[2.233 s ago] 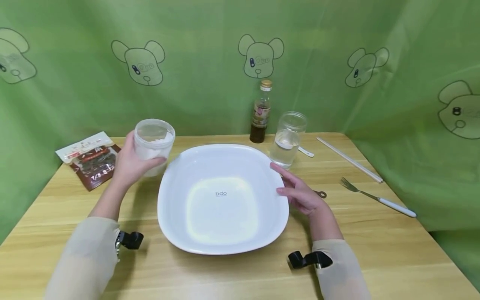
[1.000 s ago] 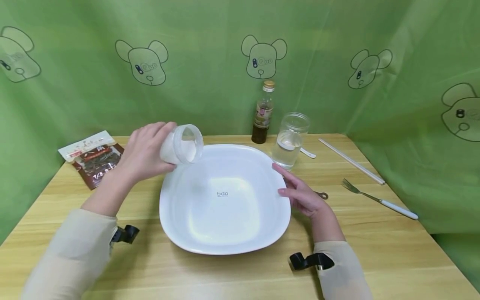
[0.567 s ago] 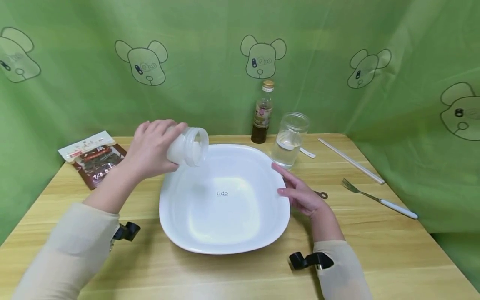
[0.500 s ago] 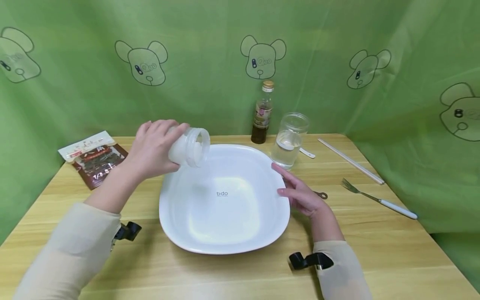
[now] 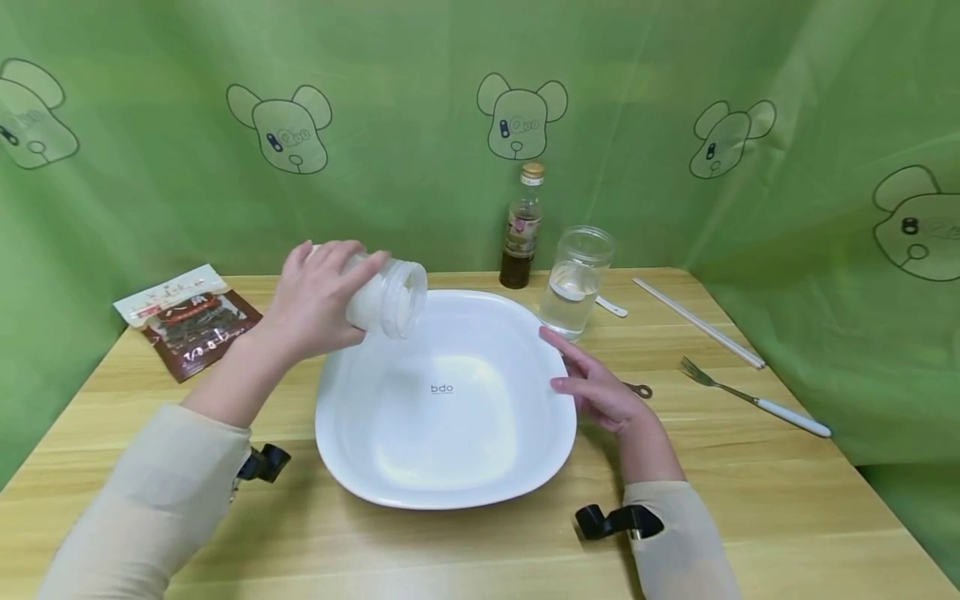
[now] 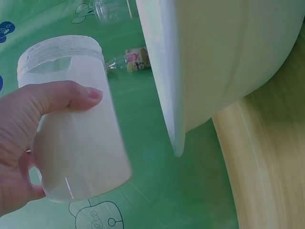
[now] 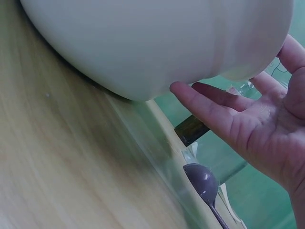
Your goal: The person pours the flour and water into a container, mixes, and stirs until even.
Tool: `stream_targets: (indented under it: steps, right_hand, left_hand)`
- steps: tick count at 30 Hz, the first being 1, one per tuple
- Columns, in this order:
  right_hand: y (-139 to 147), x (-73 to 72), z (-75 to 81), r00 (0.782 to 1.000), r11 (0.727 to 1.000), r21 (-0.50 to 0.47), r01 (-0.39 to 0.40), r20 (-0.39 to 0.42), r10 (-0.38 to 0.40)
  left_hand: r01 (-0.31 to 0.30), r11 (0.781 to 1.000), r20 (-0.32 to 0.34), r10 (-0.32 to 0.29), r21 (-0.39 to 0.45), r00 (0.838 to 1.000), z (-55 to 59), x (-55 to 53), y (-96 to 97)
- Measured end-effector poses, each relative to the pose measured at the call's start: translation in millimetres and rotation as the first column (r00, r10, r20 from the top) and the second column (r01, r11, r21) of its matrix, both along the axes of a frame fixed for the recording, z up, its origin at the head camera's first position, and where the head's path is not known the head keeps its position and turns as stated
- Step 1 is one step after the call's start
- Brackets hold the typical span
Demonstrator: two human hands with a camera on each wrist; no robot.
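My left hand (image 5: 318, 292) grips a clear plastic jar (image 5: 382, 296) of white contents, tilted on its side with its mouth over the far left of a white basin (image 5: 450, 487). In the left wrist view the thumb lies across the jar (image 6: 86, 143). My right hand (image 5: 600, 387) is at the basin's right rim, its thumb at the edge. In the right wrist view its fairly straight fingers (image 7: 205, 107) are against the outside of the basin (image 7: 133, 47). Only the printed letters show plainly on the basin's floor.
A brown food packet (image 5: 198, 325) lies at the left. Behind the basin stand a dark sauce bottle (image 5: 521, 233) and a jar of clear liquid (image 5: 573, 287). Chopsticks (image 5: 697, 321) and a white-handled fork (image 5: 750, 396) lie right. The right wrist view shows a dark spoon (image 7: 202, 181).
My left hand has moved the jar rightward from upright beside the basin and tipped it over the basin. It has turned slightly further in the last half second. The right hand keeps its place.
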State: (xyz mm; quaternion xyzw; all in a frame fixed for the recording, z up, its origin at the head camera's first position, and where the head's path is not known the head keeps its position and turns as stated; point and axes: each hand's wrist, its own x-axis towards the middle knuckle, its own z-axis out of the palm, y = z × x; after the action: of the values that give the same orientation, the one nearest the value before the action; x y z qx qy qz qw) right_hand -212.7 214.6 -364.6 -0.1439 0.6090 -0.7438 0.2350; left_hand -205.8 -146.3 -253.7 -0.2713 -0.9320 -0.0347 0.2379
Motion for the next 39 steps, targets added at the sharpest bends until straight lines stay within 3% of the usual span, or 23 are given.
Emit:
stream_targets:
  steps: [17, 39]
  right_hand:
    - [-1, 0.7, 1.1, 1.000, 1.000, 0.009, 0.002, 0.002, -0.002]
    - [0, 0.5, 1.4, 1.000, 1.000, 0.013, 0.000, -0.001, 0.000]
  left_hand:
    - [0.034, 0.995, -0.063, -0.040, -0.096, 0.997, -8.2, -0.7, 4.8]
    - [0.030, 0.982, -0.051, -0.040, -0.184, 0.998, -7.4, 0.7, 10.7]
